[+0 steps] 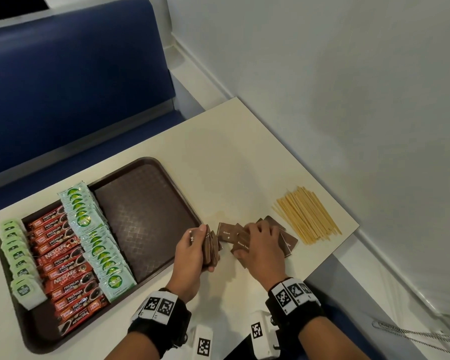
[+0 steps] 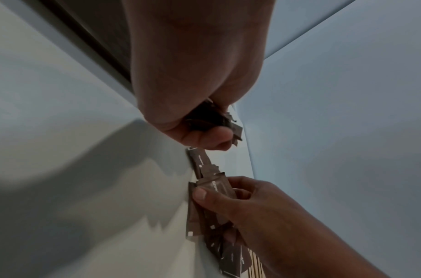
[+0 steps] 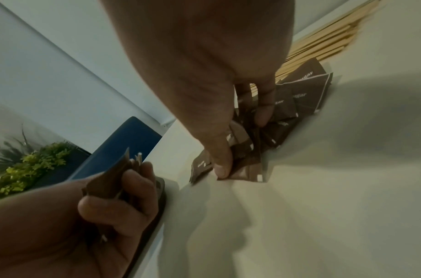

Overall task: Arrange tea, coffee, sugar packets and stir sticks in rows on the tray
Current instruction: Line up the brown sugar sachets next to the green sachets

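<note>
Left of the left hand (image 1: 192, 252), which grips a sugar-packet stack (image 1: 210, 247), three tray (image 1: 151, 216) rows are filled. The right hand (image 1: 261, 245) pinches loose brown sugar packets (image 1: 227, 233); beyond it, stir sticks (image 1: 305, 216) lie unplaced.

Stir sticks (image 1: 307, 216) right of tray (image 1: 146, 162)

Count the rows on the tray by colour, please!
Pale green tea bag rows: 1
Red coffee stick rows: 1
White-and-green packet rows: 1
Total: 3
</note>
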Action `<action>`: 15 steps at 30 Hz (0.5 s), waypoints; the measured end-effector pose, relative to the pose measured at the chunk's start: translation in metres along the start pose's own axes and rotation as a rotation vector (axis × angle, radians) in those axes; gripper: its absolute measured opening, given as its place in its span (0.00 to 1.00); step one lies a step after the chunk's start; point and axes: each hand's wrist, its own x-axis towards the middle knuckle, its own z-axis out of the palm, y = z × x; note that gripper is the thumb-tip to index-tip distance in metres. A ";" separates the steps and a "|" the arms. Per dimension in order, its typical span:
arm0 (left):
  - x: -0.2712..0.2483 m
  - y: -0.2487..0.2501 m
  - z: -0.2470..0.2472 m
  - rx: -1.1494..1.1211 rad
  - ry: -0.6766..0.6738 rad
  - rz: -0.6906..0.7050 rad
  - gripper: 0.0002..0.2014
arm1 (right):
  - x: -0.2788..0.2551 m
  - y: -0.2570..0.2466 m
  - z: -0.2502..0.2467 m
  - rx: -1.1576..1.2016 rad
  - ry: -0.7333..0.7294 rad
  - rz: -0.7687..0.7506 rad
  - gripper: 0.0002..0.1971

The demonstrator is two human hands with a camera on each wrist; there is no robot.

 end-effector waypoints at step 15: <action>0.006 0.006 -0.006 -0.028 -0.040 -0.086 0.14 | 0.010 0.010 -0.033 0.627 -0.082 0.127 0.13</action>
